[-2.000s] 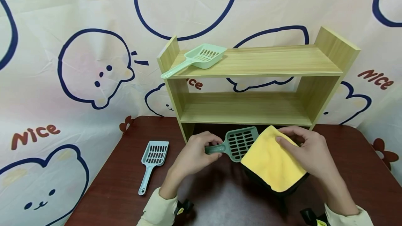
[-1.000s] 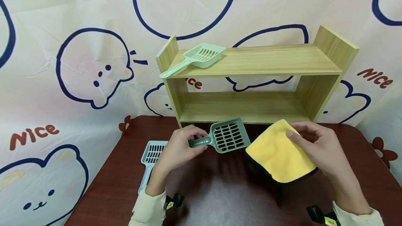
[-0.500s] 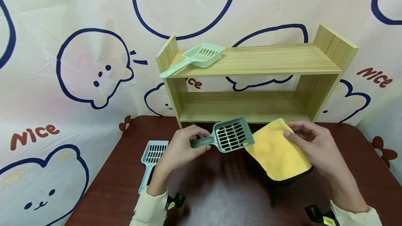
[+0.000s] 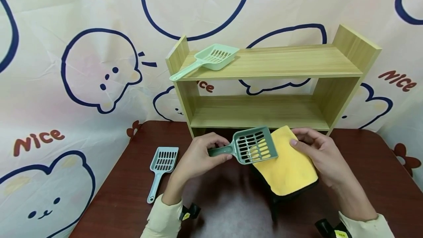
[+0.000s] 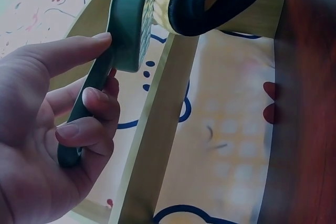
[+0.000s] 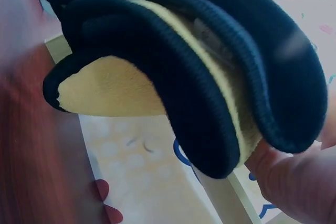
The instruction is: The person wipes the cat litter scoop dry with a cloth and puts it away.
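A dark green slotted litter scoop [image 4: 246, 146] is gripped by its handle in my left hand [image 4: 201, 155], thumb and fingers wrapped round it in the left wrist view. My right hand [image 4: 322, 157] pinches a folded cloth [image 4: 289, 168], yellow on one face with a black edging and underside. The scoop's far corner overlaps the cloth in the head view, and yellow shows through its slots. From the right wrist, the cloth [image 6: 199, 82] hangs in dark-edged folds that hide most of the fingers. Both things are held up in front of the shelf.
Behind the hands stands a two-tier wooden shelf [image 4: 281, 61], with a mint green litter scoop [image 4: 216, 58] on its top board at the left. A light blue scoop [image 4: 163, 161] lies on the dark red-brown table [image 4: 119, 194] to the left. A patterned cloth backdrop hangs behind.
Over two seconds the scoop moved left away from the cloth, then back right until it overlaps the cloth. The cloth shifted right, then left again. Both grips stayed the same.
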The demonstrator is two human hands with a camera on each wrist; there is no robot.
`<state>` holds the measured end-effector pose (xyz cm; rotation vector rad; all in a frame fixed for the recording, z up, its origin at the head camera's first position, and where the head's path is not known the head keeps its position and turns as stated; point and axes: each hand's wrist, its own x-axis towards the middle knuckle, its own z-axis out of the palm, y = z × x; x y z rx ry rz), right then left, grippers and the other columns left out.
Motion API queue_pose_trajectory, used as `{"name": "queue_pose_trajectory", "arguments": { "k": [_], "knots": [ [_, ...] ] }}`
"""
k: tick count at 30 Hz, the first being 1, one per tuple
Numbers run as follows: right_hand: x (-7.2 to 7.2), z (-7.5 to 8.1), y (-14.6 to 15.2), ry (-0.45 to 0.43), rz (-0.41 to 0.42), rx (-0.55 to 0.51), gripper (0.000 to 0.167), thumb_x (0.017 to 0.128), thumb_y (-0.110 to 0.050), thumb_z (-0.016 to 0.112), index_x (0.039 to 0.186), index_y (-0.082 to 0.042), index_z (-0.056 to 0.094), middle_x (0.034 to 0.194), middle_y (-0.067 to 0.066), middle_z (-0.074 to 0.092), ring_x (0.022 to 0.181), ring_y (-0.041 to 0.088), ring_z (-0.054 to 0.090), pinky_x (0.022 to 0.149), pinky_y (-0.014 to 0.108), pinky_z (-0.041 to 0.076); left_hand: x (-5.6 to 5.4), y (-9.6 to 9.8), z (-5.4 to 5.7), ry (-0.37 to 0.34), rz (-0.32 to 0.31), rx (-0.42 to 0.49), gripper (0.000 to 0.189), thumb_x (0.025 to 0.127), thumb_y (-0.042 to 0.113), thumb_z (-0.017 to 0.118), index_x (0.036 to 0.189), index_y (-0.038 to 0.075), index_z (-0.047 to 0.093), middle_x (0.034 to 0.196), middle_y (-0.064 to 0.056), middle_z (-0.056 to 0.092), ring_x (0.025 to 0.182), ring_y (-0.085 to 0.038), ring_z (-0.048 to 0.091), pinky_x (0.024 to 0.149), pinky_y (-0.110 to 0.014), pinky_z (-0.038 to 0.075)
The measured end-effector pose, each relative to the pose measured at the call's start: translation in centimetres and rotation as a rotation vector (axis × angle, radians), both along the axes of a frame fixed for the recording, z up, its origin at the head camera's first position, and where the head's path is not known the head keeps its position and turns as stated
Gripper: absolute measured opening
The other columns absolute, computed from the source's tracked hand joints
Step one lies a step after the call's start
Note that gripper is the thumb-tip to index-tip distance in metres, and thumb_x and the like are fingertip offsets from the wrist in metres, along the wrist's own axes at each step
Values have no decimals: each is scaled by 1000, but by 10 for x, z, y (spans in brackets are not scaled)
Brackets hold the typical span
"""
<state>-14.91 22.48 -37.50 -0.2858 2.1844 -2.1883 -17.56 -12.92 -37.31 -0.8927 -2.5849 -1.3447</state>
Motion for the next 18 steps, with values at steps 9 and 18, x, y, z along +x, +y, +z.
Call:
{"name": "queue_pose_trajectory", "arguments": {
  "k": [9, 18],
  "knots": [
    [0, -4, -3, -30, 12, -29, 25, 108, -9, 64, 130, -18, 70, 106, 1, 70, 85, 16, 75, 67, 33, 64, 0, 4, -2, -20, -31, 17, 25, 90, 16, 89, 113, 15, 79, 98, 1, 71, 86, -9, 66, 80, -26, 57],
    [-1, -4, -6, -30, 68, -89, 25, 110, -8, 60, 131, -17, 68, 105, 2, 71, 85, 16, 77, 67, 33, 65, -1, 5, -3, -66, -58, 64, 24, 91, 16, 88, 112, 15, 78, 99, 1, 71, 84, -9, 68, 77, -26, 57]
  ]
}}
